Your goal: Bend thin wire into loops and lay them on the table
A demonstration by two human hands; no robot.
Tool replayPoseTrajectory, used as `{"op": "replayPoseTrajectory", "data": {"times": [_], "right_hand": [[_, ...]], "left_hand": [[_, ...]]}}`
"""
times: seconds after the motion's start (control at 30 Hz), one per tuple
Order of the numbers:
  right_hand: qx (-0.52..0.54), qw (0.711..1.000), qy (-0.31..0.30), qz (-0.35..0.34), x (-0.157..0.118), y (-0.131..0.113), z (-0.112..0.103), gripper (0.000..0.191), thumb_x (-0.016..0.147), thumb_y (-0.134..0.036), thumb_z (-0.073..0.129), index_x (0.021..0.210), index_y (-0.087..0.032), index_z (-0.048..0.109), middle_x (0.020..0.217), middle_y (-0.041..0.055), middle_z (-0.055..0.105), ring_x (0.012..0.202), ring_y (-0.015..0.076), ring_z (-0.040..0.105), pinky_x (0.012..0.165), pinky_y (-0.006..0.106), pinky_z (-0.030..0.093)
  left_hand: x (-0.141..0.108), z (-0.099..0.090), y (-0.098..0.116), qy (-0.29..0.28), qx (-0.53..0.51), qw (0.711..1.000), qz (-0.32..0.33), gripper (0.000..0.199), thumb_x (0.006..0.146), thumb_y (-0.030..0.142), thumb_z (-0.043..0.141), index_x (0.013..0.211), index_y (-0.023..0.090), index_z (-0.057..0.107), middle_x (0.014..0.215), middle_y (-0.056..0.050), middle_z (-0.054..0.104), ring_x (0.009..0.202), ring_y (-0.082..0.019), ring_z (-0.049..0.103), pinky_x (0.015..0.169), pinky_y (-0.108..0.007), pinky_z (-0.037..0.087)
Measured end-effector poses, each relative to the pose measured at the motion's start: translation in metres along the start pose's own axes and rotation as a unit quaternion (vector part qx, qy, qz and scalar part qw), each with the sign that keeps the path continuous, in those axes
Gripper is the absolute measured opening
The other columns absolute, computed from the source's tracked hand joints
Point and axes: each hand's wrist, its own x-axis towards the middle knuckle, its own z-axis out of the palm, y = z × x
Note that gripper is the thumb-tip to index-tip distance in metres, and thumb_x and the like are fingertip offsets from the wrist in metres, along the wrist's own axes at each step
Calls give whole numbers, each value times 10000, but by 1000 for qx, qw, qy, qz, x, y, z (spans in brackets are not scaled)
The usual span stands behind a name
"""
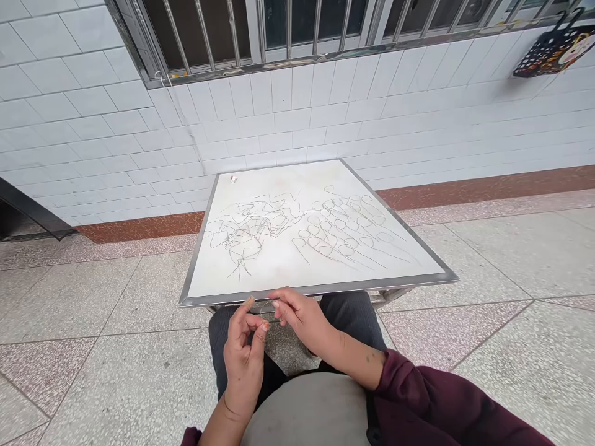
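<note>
Live from my end: the right hand (302,319) is curled closed on a thin wire loop (266,313), held just off the near rim of the steel-framed white worktop (320,289); the left hand (244,353) is half-closed beside it, and I can't tell if it's gripping. A tight fingertip pinch suits this fine wire. Ahead lie rows of wire loops (339,226), a wire tangle (251,226), and a small red-and-white object (233,178); that rim crowds the work.

The steel table rim (320,287) just past my right hand (302,320) blocks forward passage. Thin wire loops (334,229) crowd the tabletop; tiled floor (502,260) lies open at both sides.
</note>
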Motion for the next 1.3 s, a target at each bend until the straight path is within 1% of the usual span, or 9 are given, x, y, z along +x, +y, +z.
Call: {"op": "replayPoseTrajectory", "data": {"times": [0.2,0.3,0.43,0.57,0.67,0.87,1.03,1.13,1.3], "right_hand": [[-170,983,24,-63,1,6,-4,227,964,-344,414,908,-220,594,726,9,660,642,147,602,611,254,406],[-206,976,34,-65,1,7,-3,260,975,-353,385,888,-219,589,713,18,674,623,146,601,580,250,383],[-212,974,40,-73,1,6,-2,264,983,-344,366,916,-224,592,716,15,683,631,147,609,587,255,390],[-229,967,31,-103,0,4,-3,257,988,-292,336,1049,-230,578,825,37,705,739,169,644,647,273,431],[-254,961,39,-102,1,5,-2,251,968,-236,348,1107,-216,556,887,65,711,792,187,661,660,283,447],[-239,966,72,-70,1,7,1,166,946,-290,434,1040,-208,543,858,70,717,777,209,670,642,297,456],[-157,985,57,-41,-1,3,1,114,919,-308,521,996,-224,514,836,22,718,751,186,661,657,280,452],[-166,982,57,-63,-2,2,0,95,936,-281,486,992,-219,533,831,19,697,744,169,641,654,262,434],[-223,964,71,-124,-2,2,-2,145,953,-254,437,937,-205,573,771,14,642,687,152,578,618,248,393]], "left_hand": [[-4,3,3,-31,18,999,-2,466,865,307,594,1309,255,463,806,3,596,735,-137,563,730,-266,466],[-5,5,5,-31,13,999,-8,471,856,314,605,1306,254,478,784,6,592,732,-140,560,727,-265,465],[-4,6,7,-19,-20,999,-19,485,829,327,640,1286,255,497,767,12,594,726,-137,562,726,-258,467],[-4,7,6,-10,-37,999,-25,493,822,319,651,1284,251,491,778,9,594,744,-135,571,738,-255,466],[-5,9,7,-11,-27,999,-23,485,828,319,642,1283,248,489,776,11,587,741,-136,567,748,-263,467],[-7,11,8,2,4,1000,-4,454,846,308,619,1275,239,486,793,8,600,752,-139,583,779,-284,473],[-7,9,3,31,17,999,16,449,843,301,624,1267,251,488,809,8,621,794,-144,606,808,-290,477],[-7,10,5,31,9,999,19,446,843,296,625,1265,246,489,805,9,622,798,-144,609,824,-300,475],[-8,12,10,38,-19,999,5,433,835,296,636,1243,238,504,790,13,611,778,-138,599,814,-294,472]]}}
